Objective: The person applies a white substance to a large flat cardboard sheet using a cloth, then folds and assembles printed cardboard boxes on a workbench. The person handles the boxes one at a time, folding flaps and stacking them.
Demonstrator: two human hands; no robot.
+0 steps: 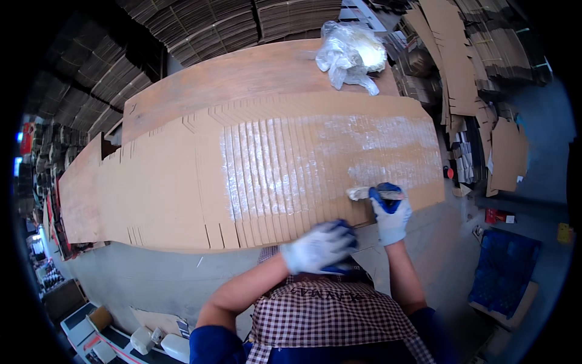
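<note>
A row of overlapping brown cardboard sheets (163, 176) lies fanned out on the table, their slotted edges stepped one over another. Shiny wet-looking whitish strips, perhaps glue, cover the middle and right of them. My right hand (391, 212), in a white and blue work glove, is closed around a brush (359, 193). Its pale head points left over the near right part of the sheets. At the near edge, close to my apron, is my left hand (321, 247), gloved the same way. Motion blurs its fingers, so whether they hold anything cannot be made out.
A wooden tabletop (242, 67) shows behind the sheets, with a crumpled clear plastic bag (351, 54) at its far right. Tall stacks of flat cardboard (206, 24) stand beyond. More cardboard pieces (451, 60) lean at the right, and a blue crate-like object (503, 270) sits on the floor.
</note>
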